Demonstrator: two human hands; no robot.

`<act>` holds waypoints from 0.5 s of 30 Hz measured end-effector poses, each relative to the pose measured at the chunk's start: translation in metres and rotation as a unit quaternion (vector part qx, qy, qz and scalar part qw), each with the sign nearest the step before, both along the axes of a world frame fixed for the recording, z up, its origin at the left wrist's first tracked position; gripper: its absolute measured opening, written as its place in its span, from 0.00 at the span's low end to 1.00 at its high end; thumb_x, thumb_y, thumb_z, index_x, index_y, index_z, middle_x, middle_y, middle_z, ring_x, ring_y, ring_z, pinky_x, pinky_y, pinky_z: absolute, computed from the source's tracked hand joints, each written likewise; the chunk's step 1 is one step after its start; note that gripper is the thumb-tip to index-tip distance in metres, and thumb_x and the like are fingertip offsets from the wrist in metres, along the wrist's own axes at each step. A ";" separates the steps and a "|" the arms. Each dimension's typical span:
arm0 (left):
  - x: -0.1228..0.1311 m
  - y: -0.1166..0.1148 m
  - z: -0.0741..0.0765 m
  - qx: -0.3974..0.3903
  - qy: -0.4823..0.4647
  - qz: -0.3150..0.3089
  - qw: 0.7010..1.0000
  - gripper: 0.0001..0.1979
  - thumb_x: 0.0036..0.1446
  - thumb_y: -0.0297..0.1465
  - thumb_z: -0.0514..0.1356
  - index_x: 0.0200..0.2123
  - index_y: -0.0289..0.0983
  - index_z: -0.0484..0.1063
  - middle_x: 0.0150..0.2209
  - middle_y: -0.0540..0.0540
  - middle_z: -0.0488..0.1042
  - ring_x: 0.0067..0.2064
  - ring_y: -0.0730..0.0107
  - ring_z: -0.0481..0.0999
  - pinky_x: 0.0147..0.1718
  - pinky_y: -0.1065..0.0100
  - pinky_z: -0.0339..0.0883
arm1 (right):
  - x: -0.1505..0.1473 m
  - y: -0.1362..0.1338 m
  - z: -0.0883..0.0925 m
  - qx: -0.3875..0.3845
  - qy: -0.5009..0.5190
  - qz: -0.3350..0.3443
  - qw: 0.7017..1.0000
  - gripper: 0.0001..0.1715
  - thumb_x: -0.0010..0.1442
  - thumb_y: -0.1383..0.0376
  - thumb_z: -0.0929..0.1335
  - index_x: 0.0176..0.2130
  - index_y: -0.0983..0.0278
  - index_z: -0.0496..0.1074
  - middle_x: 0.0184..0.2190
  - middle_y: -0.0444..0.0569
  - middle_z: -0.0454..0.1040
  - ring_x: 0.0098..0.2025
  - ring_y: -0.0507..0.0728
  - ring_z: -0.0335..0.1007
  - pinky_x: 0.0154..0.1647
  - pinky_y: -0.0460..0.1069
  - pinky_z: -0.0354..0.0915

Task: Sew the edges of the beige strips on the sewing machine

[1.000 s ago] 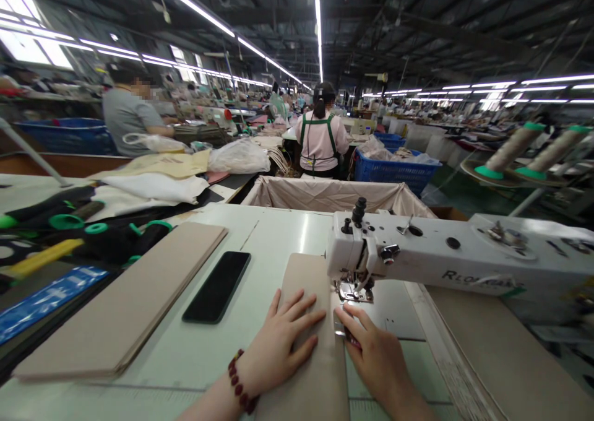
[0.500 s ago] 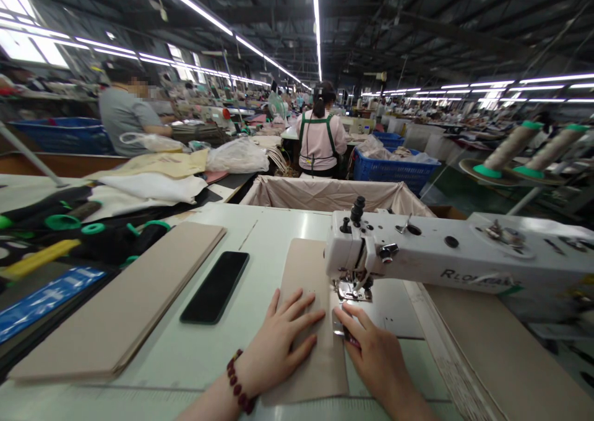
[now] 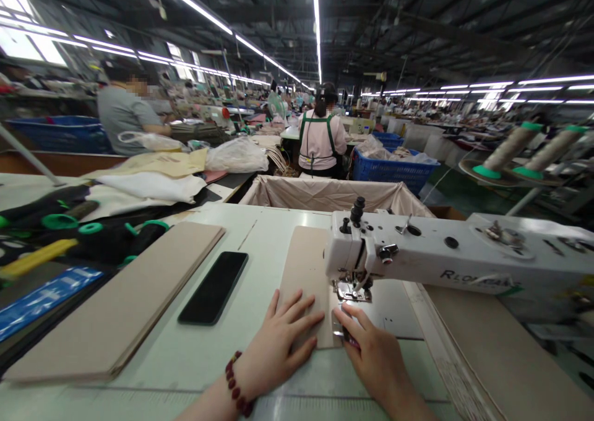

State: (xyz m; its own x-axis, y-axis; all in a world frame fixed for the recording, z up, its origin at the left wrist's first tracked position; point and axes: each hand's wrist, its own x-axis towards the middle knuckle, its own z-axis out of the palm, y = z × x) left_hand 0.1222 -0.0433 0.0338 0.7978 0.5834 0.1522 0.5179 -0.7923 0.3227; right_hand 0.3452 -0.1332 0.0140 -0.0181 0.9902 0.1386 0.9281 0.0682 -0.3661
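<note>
A beige fabric panel [image 3: 304, 254] lies under the head of a white sewing machine [image 3: 394, 238], its right edge at the presser foot [image 3: 353, 291]. My left hand [image 3: 283, 337] rests flat on the panel with its fingers spread, a dark red bead bracelet [image 3: 236, 387] round the wrist. Just in front of the foot, my right hand [image 3: 371, 350] is at the panel's right edge, index and middle fingers forward and the others curled. Something small, partly shiny metal and partly purple, shows under those fingers; the hand hides most of it.
Left of the panel lie a black phone [image 3: 213, 288] and a stack of beige panels [image 3: 125, 297]. Dark thread spools [image 3: 106, 241] sit further left. More beige pieces [image 3: 501, 353] lie right. A fabric-lined bin [image 3: 325, 192] stands behind the table; people work beyond.
The panel has slid forward, away from me, under the machine; its near edge now lies by my left hand's fingers. Both hands have stayed nearly in place.
</note>
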 end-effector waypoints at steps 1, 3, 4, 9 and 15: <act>0.000 -0.001 0.000 0.003 0.003 -0.002 1.000 0.23 0.65 0.34 0.54 0.62 0.52 0.60 0.66 0.50 0.55 0.67 0.50 0.50 0.61 0.35 0.32 | 0.000 0.000 0.000 0.002 0.001 0.001 1.000 0.38 0.58 0.76 0.61 0.62 0.48 0.57 0.62 0.40 0.59 0.52 0.57 0.68 0.50 0.53 0.68; 0.000 -0.002 0.001 0.008 0.006 -0.009 1.000 0.23 0.66 0.35 0.54 0.63 0.52 0.58 0.66 0.50 0.55 0.66 0.51 0.51 0.62 0.35 0.33 | 0.000 0.000 -0.001 0.003 0.002 0.003 1.000 0.38 0.58 0.76 0.61 0.62 0.49 0.56 0.62 0.40 0.59 0.53 0.57 0.68 0.50 0.53 0.67; 0.000 -0.003 0.001 0.010 0.007 -0.014 1.000 0.24 0.66 0.35 0.54 0.64 0.51 0.57 0.66 0.50 0.55 0.66 0.51 0.51 0.62 0.36 0.34 | 0.001 0.000 -0.001 0.003 0.004 0.004 1.000 0.38 0.58 0.76 0.61 0.62 0.49 0.56 0.62 0.40 0.59 0.53 0.57 0.67 0.51 0.53 0.67; 0.002 -0.006 0.003 0.009 0.014 -0.043 0.999 0.27 0.67 0.35 0.53 0.66 0.47 0.51 0.65 0.49 0.57 0.66 0.55 0.54 0.64 0.41 0.38 | 0.002 0.002 -0.001 0.003 0.011 0.004 1.000 0.38 0.58 0.76 0.60 0.62 0.49 0.57 0.62 0.41 0.59 0.53 0.57 0.68 0.52 0.54 0.67; 0.007 0.002 0.000 0.007 0.008 -0.046 0.999 0.28 0.66 0.38 0.55 0.66 0.45 0.52 0.65 0.47 0.56 0.65 0.58 0.56 0.64 0.50 0.48 | 0.002 0.002 -0.002 0.003 0.012 0.004 1.000 0.37 0.57 0.75 0.60 0.61 0.50 0.58 0.62 0.41 0.60 0.51 0.58 0.69 0.50 0.55 0.69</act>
